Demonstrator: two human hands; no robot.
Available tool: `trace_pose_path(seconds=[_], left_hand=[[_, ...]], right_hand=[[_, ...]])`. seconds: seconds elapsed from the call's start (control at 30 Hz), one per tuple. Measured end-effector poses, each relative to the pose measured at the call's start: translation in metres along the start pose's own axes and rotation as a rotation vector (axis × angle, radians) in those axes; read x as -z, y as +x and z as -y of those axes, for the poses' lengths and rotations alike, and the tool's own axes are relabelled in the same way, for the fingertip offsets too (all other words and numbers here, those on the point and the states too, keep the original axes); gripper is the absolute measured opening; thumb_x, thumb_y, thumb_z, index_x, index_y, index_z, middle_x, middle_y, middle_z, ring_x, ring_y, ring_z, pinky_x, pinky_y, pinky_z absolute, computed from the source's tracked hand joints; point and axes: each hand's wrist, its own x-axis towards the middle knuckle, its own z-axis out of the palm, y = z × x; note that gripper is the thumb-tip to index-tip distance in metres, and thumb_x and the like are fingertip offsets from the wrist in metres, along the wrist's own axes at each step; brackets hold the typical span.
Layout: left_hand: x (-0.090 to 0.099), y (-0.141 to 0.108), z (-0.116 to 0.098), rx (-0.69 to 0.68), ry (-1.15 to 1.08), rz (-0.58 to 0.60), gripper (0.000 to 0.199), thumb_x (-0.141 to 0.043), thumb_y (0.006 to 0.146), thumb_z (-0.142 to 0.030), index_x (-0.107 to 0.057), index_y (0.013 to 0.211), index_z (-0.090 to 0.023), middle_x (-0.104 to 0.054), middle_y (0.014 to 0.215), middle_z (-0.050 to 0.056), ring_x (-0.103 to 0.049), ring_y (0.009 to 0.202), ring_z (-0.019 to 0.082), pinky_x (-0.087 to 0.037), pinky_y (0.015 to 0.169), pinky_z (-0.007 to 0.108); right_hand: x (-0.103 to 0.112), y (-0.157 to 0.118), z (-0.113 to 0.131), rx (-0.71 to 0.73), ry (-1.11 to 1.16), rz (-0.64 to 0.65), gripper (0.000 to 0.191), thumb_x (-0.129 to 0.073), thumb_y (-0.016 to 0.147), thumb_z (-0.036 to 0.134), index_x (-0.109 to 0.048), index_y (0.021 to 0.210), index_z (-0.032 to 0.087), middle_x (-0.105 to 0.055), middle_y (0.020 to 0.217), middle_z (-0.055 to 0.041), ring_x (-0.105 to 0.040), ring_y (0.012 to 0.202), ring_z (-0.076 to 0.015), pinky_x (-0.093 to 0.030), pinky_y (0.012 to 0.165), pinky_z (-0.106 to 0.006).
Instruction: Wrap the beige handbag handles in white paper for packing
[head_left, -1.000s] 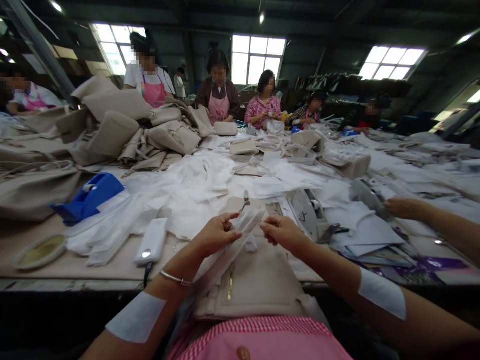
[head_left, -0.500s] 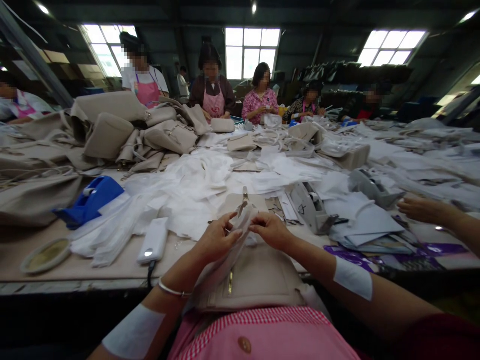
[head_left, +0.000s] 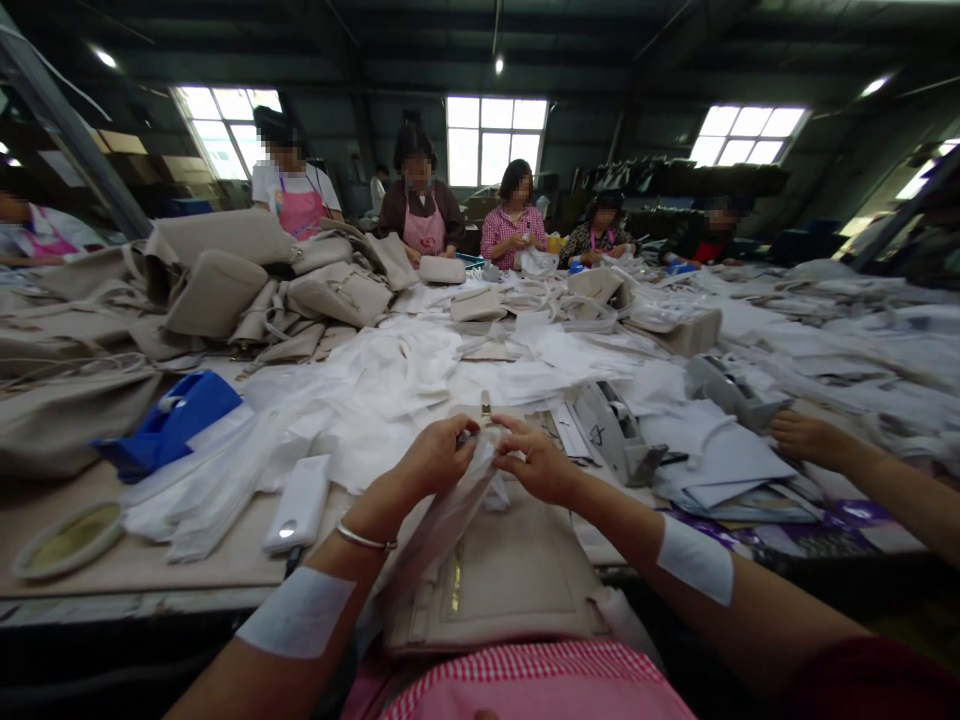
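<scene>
A beige handbag with a gold zip lies in front of me, partly over the table edge and against my apron. Thin white wrapping paper runs up its left side to the top. My left hand pinches this paper near the bag's gold metal clasp. My right hand is close beside it, thumb and fingers closed on the paper's upper end. The hands hide what lies between the fingertips. White patches cover both forearms, and a bangle circles my left wrist.
A blue tape dispenser, a white power bank and a round dish are on the left. To the right stands a grey tape dispenser; another person's hand reaches in. Beige bags pile up behind; several people work opposite.
Both hands have shifted slightly along the paper, closer to the clasp. My view has tilted up a little. The other person's hand on the right has moved slightly leftward in view.
</scene>
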Motion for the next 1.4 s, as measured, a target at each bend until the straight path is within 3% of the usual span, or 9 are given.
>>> trace_pose_path(seconds=[0.13,0.27,0.33,0.47,0.77,0.83,0.97,1.17,1.4], left_hand=[[0.008,0.002,0.000,0.002,0.113,0.004,0.012,-0.056,0.081,-0.016,-0.066,0.087,-0.016,-0.068,0.088,0.010,-0.064,0.080,0.023,-0.051,0.075,0.034],[0.017,0.010,0.003,-0.279,0.238,0.073,0.011,-0.057,0.080,-0.010,-0.066,0.078,-0.016,-0.059,0.124,0.015,-0.054,0.117,0.027,-0.042,0.101,0.039],[0.022,0.014,0.005,-0.366,0.281,0.169,0.013,-0.054,0.082,-0.010,-0.066,0.080,-0.016,-0.064,0.113,0.014,-0.058,0.108,0.024,-0.044,0.097,0.035],[0.027,0.020,0.008,-0.318,0.296,0.223,0.013,-0.053,0.082,-0.011,-0.064,0.080,-0.016,-0.068,0.082,0.009,-0.061,0.078,0.020,-0.047,0.075,0.029],[0.019,0.025,0.021,-0.292,0.229,0.299,0.012,-0.057,0.081,-0.013,-0.068,0.084,-0.017,-0.068,0.090,0.007,-0.060,0.081,0.017,-0.045,0.076,0.026],[0.016,0.027,0.025,-0.269,0.227,0.319,0.012,-0.058,0.080,-0.015,-0.069,0.085,-0.017,-0.069,0.091,0.007,-0.060,0.081,0.018,-0.045,0.074,0.026],[0.010,0.034,0.029,-0.210,0.243,0.368,0.012,-0.058,0.079,-0.018,-0.070,0.080,-0.018,-0.069,0.078,0.006,-0.058,0.069,0.018,-0.043,0.065,0.027],[0.001,0.041,0.028,-0.175,0.221,0.458,0.013,-0.059,0.075,-0.016,-0.071,0.080,-0.018,-0.070,0.083,0.006,-0.060,0.073,0.018,-0.043,0.067,0.025],[-0.012,0.049,0.036,-0.126,0.206,0.488,0.016,-0.057,0.075,-0.016,-0.071,0.081,-0.017,-0.071,0.077,0.004,-0.059,0.067,0.016,-0.041,0.062,0.024]], right_hand=[[0.002,0.009,0.001,-0.013,0.109,0.084,0.009,-0.061,0.082,0.017,-0.067,0.075,0.020,-0.060,0.132,-0.0103,-0.056,0.122,-0.0225,-0.037,0.107,-0.042],[0.003,0.012,0.000,0.005,0.009,0.052,0.008,-0.064,0.078,0.015,-0.067,0.073,0.019,-0.055,0.139,-0.0104,-0.051,0.127,-0.0247,-0.035,0.109,-0.043],[0.003,0.012,-0.002,-0.053,-0.011,0.050,0.009,-0.062,0.079,0.014,-0.068,0.074,0.019,-0.056,0.137,-0.0111,-0.053,0.126,-0.0251,-0.035,0.108,-0.043],[0.002,0.005,-0.003,-0.219,-0.118,-0.031,0.009,-0.063,0.078,0.016,-0.069,0.073,0.017,-0.056,0.135,-0.0143,-0.053,0.125,-0.0273,-0.037,0.106,-0.043],[0.003,0.000,-0.010,-0.338,-0.111,0.137,0.017,-0.055,0.083,0.022,-0.069,0.074,0.018,-0.071,0.072,-0.0040,-0.065,0.070,-0.0186,-0.048,0.072,-0.030],[0.004,0.003,-0.014,-0.346,-0.112,0.168,0.017,-0.055,0.081,0.020,-0.069,0.071,0.017,-0.073,0.078,-0.0052,-0.066,0.072,-0.0182,-0.049,0.073,-0.030],[0.008,0.009,-0.020,-0.288,-0.154,0.181,0.012,-0.062,0.077,0.019,-0.068,0.067,0.017,-0.069,0.116,-0.0078,-0.062,0.106,-0.0220,-0.043,0.094,-0.031],[0.011,0.016,-0.028,-0.411,-0.193,0.257,0.019,-0.056,0.081,0.021,-0.072,0.073,0.017,-0.072,0.068,-0.0037,-0.065,0.067,-0.0164,-0.047,0.064,-0.025],[0.013,0.025,-0.040,-0.467,-0.255,0.309,0.019,-0.055,0.080,0.019,-0.073,0.077,0.013,-0.069,0.059,-0.0036,-0.062,0.058,-0.0138,-0.043,0.057,-0.021]])
